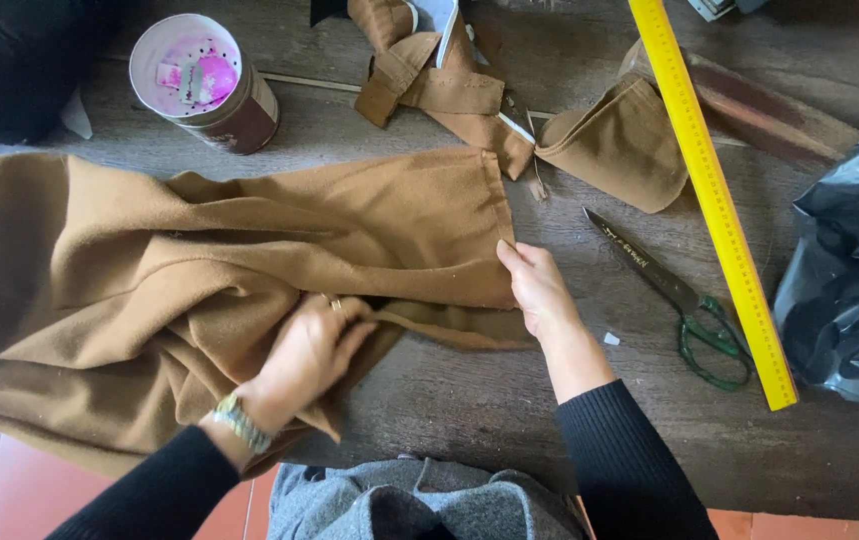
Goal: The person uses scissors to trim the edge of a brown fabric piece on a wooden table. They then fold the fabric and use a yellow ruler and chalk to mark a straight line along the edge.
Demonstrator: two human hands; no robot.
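Note:
A large piece of brown wool cloth (249,240) lies spread across a dark wooden table (509,400), draping off its left edge. My left hand (309,350), with a ring and a woven wristband, grips a fold of the cloth near its lower edge. My right hand (534,285) rests flat on the cloth's hemmed right end, fingers together and pressing down on the corner. Both arms wear black sleeves.
Green-handled scissors (674,300) lie right of my right hand, beside a long yellow ruler (714,195). Brown cloth offcuts (449,85) and a curved brown piece (624,145) sit at the back. A tin with pink contents (204,80) stands back left. A black plastic bag (854,275) is at right.

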